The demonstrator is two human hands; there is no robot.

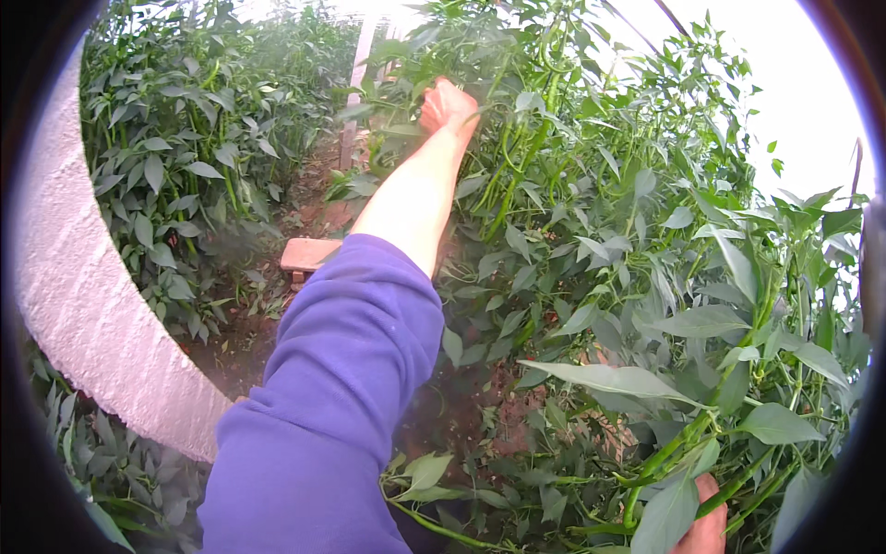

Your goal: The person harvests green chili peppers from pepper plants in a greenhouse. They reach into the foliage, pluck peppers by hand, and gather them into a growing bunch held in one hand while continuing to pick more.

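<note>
My left hand [448, 107] reaches far forward on an outstretched arm in a rolled purple sleeve [325, 388]. Its fingers curl in among the leaves of a tall pepper plant [512, 62], and foliage hides what they touch. Long thin green peppers [516, 183] hang just to the right of that wrist. At the lower right, my right hand [700, 519] shows only in part behind a broad leaf [668, 516]. Several green peppers [734, 485] lie across and beside it; whether the fingers hold them is hidden.
A pale, rough-surfaced pillar [104, 277] curves along the left rim. More pepper plants [187, 138] stand behind it, across a strip of bare soil [318, 180]. A reddish flat block [308, 255] sits low beside my forearm. A whitish post [358, 83] rises farther back.
</note>
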